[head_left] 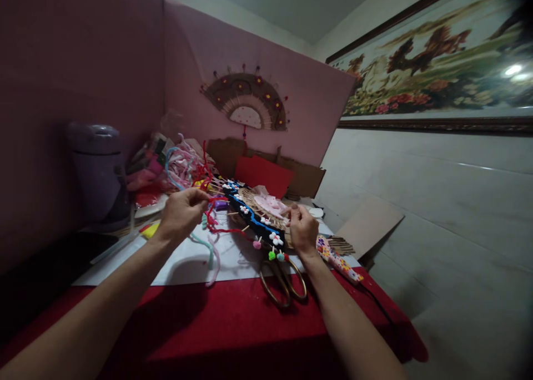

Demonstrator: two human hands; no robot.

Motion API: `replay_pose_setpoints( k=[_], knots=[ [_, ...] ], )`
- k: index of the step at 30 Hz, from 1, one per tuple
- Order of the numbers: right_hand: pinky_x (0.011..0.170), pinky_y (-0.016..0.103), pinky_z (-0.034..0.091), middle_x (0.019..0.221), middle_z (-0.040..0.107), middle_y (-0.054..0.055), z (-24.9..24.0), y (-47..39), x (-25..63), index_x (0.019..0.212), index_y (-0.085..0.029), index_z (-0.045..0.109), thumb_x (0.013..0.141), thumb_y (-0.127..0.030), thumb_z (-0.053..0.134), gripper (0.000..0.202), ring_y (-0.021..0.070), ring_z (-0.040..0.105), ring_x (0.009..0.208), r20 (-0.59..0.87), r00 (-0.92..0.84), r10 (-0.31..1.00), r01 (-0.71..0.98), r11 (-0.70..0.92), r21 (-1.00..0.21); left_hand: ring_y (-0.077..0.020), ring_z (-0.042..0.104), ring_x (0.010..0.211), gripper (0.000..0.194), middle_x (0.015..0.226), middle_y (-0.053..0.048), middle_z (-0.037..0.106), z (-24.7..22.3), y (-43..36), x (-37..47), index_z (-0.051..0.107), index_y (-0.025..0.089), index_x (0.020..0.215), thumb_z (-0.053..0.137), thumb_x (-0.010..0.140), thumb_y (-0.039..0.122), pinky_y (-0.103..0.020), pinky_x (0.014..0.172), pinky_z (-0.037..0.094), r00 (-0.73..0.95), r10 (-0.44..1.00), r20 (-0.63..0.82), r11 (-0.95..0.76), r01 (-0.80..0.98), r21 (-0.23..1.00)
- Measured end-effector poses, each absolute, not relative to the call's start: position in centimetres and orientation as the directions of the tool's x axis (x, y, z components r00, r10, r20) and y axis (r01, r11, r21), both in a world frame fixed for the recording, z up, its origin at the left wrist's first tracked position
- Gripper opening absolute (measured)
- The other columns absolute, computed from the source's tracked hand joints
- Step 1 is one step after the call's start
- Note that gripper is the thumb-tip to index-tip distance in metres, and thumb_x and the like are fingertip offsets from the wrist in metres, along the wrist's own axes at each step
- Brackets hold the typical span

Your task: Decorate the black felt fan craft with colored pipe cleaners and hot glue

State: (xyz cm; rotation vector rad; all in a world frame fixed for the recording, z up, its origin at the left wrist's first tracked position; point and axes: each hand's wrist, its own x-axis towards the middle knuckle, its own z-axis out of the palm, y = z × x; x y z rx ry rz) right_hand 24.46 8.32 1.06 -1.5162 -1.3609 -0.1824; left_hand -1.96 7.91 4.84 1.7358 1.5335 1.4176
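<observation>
The pink wall [258, 52] fills the far side from nine to one o'clock, with a finished brown fan [246, 100] mounted on it at twelve. A framed painting [437, 58] runs along the wall at two o'clock. Below, the worktop [233, 319] carries a red cloth with a white sheet [233, 255] on it. A lilac container [96, 172] stands at nine o'clock.

At the centre lies the half-made fan [256, 216], black-edged with blue trim, white flowers and small pompoms along its rim. The left hand [181, 213], at ten o'clock of it, is pinched shut on a red pipe cleaner [212, 211] that trails to the fan. The right hand [303, 229], at three o'clock, is closed on the fan's near edge. The hands are well apart. Gold-handled scissors [283, 283] lie at six o'clock, just beside the right wrist.
</observation>
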Motion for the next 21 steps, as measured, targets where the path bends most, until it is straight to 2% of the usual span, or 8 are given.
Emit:
replay_pose_setpoints(
  k=[2,4,6,12,15,18,19,21],
  knots=[
    [0.059,0.025,0.037,0.071,0.064,0.005,1.4,7.7,24.2,0.076,-0.017,0.060,0.094,-0.042,0.034,0.040,0.0165,0.056,0.065,0.740,0.336,0.583,0.789,0.255,-0.559,-0.0088,0.041,0.042,0.015,0.052,0.004,0.049,5.1,7.0,-1.1,0.058,0.017,0.074,0.055,0.074,0.032,-0.021,0.041,0.031,-0.070,0.909,0.411,-0.361,0.359,0.861],
    [0.062,0.025,0.039,0.076,0.064,0.006,1.9,7.0,23.9,0.080,-0.017,0.059,0.093,-0.042,0.037,0.036,0.0165,0.056,0.068,0.785,0.311,0.535,0.781,0.327,-0.532,-0.0060,0.037,0.039,0.019,0.050,0.005,0.048,5.3,6.1,-0.5,0.058,0.015,0.071,0.064,0.070,0.033,-0.019,0.038,0.025,0.041,0.912,0.409,-0.410,0.030,0.911],
    [0.063,0.026,0.042,0.079,0.062,0.005,2.3,6.2,23.5,0.082,-0.017,0.059,0.091,-0.040,0.042,0.029,0.0159,0.056,0.070,0.821,0.268,0.505,0.772,0.397,-0.496,-0.0052,0.037,0.039,0.021,0.050,0.004,0.049,5.5,5.2,0.0,0.060,0.014,0.071,0.069,0.067,0.032,-0.018,0.037,0.023,0.115,0.905,0.410,-0.392,-0.154,0.907],
    [0.071,0.031,0.047,0.085,0.061,0.004,2.8,4.7,22.8,0.082,-0.022,0.065,0.086,-0.030,0.054,0.014,0.0187,0.058,0.082,0.912,-0.046,0.408,0.632,0.719,-0.290,-0.0049,0.037,0.036,0.014,0.045,0.004,0.050,5.3,3.3,1.6,0.066,0.015,0.069,0.072,0.064,0.026,-0.018,0.035,0.025,0.213,0.878,0.429,-0.376,-0.248,0.893],
    [0.072,0.031,0.044,0.081,0.063,0.005,2.9,5.1,23.0,0.081,-0.021,0.065,0.090,-0.035,0.048,0.023,0.0193,0.059,0.080,0.876,0.064,0.477,0.740,0.567,-0.363,-0.0050,0.037,0.037,0.010,0.045,0.004,0.049,4.8,2.8,2.1,0.067,0.015,0.069,0.069,0.067,0.024,-0.018,0.036,0.025,0.260,0.861,0.436,-0.382,-0.235,0.894],
    [0.059,0.027,0.037,0.065,0.063,0.004,3.0,6.1,23.8,0.080,-0.021,0.064,0.095,-0.040,0.035,0.037,0.0182,0.057,0.064,0.694,0.300,0.655,0.851,0.144,-0.505,-0.0051,0.037,0.040,0.009,0.049,0.004,0.050,4.4,2.8,2.2,0.066,0.016,0.071,0.068,0.069,0.024,-0.017,0.037,0.027,0.184,0.871,0.455,-0.418,-0.208,0.884],
    [0.056,0.027,0.034,0.060,0.062,0.004,2.9,6.4,24.1,0.080,-0.021,0.065,0.095,-0.039,0.034,0.038,0.0184,0.057,0.060,0.640,0.331,0.693,0.862,0.055,-0.505,-0.0052,0.038,0.041,0.009,0.050,0.004,0.051,4.3,2.9,2.2,0.065,0.016,0.071,0.068,0.069,0.024,-0.017,0.038,0.027,0.135,0.880,0.455,-0.426,-0.195,0.883],
    [0.054,0.027,0.031,0.053,0.060,0.003,2.6,7.0,24.5,0.077,-0.021,0.066,0.094,-0.037,0.036,0.037,0.0190,0.056,0.056,0.595,0.315,0.739,0.879,0.010,-0.477,-0.0057,0.038,0.042,0.010,0.050,0.004,0.051,4.2,3.2,2.1,0.064,0.016,0.071,0.068,0.069,0.025,-0.017,0.038,0.027,0.060,0.895,0.442,-0.428,-0.165,0.889]
  ],
)
